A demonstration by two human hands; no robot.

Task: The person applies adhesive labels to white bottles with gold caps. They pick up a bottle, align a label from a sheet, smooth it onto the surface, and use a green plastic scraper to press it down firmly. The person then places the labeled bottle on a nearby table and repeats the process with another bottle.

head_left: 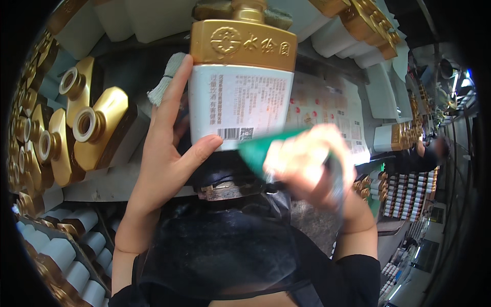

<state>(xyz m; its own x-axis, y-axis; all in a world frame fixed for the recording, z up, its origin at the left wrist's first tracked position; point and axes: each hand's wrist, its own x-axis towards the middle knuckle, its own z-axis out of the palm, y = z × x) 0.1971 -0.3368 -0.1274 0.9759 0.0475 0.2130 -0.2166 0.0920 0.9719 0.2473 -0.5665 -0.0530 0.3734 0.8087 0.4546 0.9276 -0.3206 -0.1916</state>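
Observation:
A flat-sided bottle (240, 97), white below with a gold shoulder and neck, lies in front of me with its neck away from me. A printed label with a barcode and a square code covers its white face. My left hand (166, 138) grips its left side, the thumb at the lower corner and a finger along the edge. My right hand (312, 163), smeared by motion, is closed on a green scraper (261, 149) at the bottle's lower right. Beside the left fingers is a pale knitted cloth bundle (171, 74); whether it touches them I cannot tell.
Sheets of printed labels (332, 110) lie right of the bottle. Several gold-topped bottles (99, 125) stand close on the left, with more at the far right (365, 25). White bottles (64, 250) lie in rows at lower left. Farther right, another person (434, 151) is near stacked bottles.

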